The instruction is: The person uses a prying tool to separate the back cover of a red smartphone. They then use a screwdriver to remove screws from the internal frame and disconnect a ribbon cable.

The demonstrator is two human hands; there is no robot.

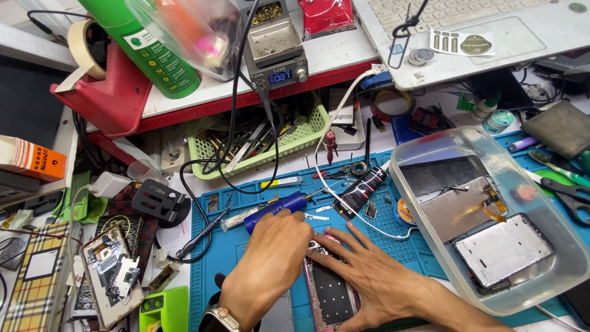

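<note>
Tight around my hands. Blue iron [276, 209] and black glue tube [361, 190] just ahead, clear tub [430, 246] walls off my right, black cable [196, 240] loops on my left. Only open lane: bare blue mat [230, 246] ahead-left of my left hand [270, 264].

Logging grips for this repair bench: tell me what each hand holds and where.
The left hand grips a blue screwdriver by its handle. The right hand holds nothing; it presses flat on the opened phone.

A white workbench [387, 138] carries a blue work mat [246, 240] across its middle — a clear plastic tub [430, 203] overlaps the mat's right edge. Toward the far edge sits a green basket [264, 150]; a yellow plaid box [37, 283] lies at the near left corner.
</note>
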